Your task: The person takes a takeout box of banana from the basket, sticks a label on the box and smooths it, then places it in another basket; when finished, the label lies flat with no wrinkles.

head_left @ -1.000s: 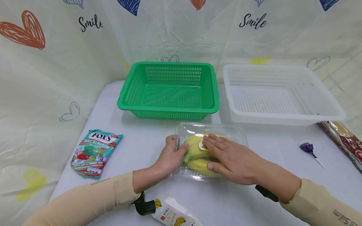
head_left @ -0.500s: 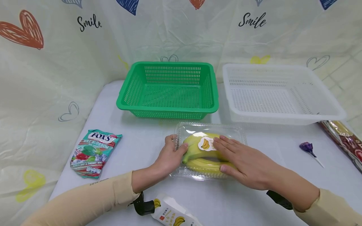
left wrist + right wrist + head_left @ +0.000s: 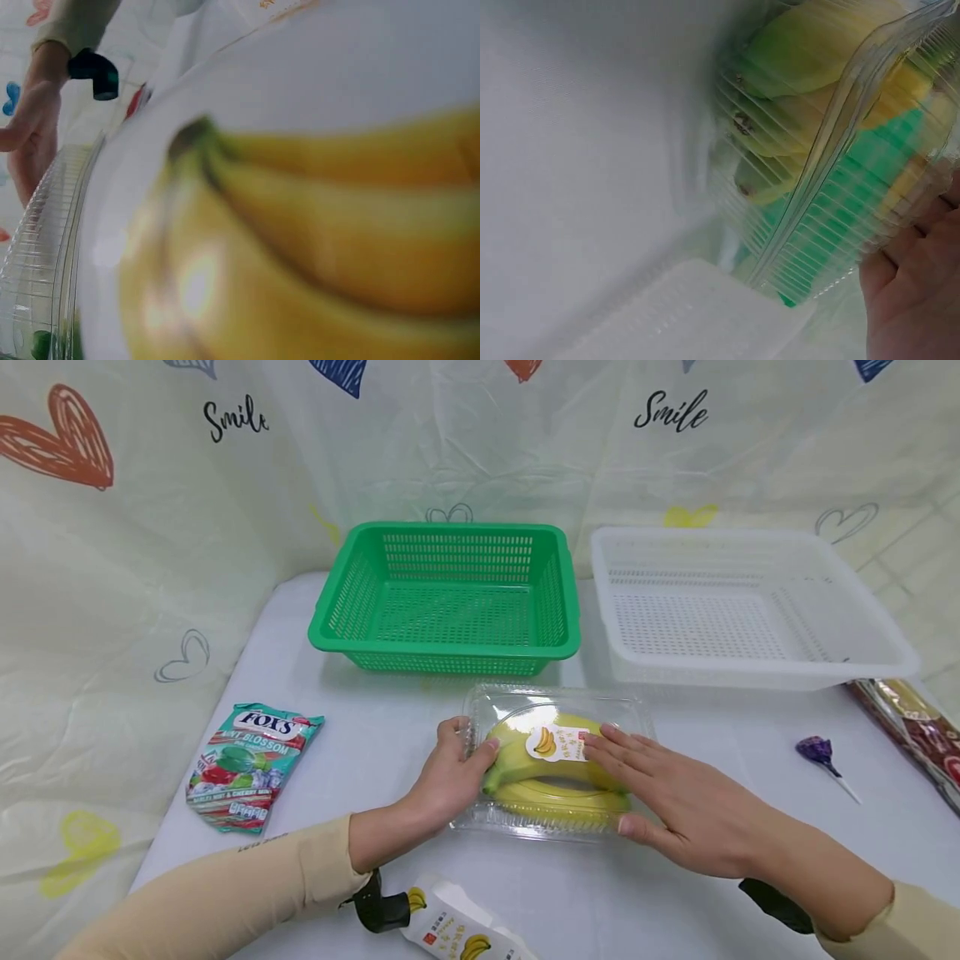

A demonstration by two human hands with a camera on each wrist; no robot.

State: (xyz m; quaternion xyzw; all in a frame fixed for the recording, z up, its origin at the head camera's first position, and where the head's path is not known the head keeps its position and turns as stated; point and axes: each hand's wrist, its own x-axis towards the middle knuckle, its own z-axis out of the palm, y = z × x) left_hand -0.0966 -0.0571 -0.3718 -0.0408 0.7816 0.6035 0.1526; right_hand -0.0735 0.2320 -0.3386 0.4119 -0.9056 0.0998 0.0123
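A clear plastic clamshell box (image 3: 480,817) of bananas (image 3: 517,797) lies on the white cloth before me. On its lid is a white sticker (image 3: 557,743) with a banana picture. My left hand (image 3: 446,781) grips the box's left side, thumb on the lid and fingers at the edge. With fingers straight, my right hand (image 3: 690,806) lies over the lid's right part, fingertips at the sticker's right end. The right wrist view shows the box's ridged side (image 3: 817,217) and banana tips (image 3: 780,124), with the right hand (image 3: 922,277) against the lid.
A green basket (image 3: 450,652) and a white basket (image 3: 750,670) stand behind the box. A Fox's candy bag (image 3: 251,768) lies left; a purple lollipop (image 3: 817,752) and a brown-red packet (image 3: 915,727) lie right. A white banana-printed pouch (image 3: 465,927) is near my left wrist.
My right hand has slid rightward across the lid, uncovering the sticker and more of the bananas. The left hand and the box have stayed in place.
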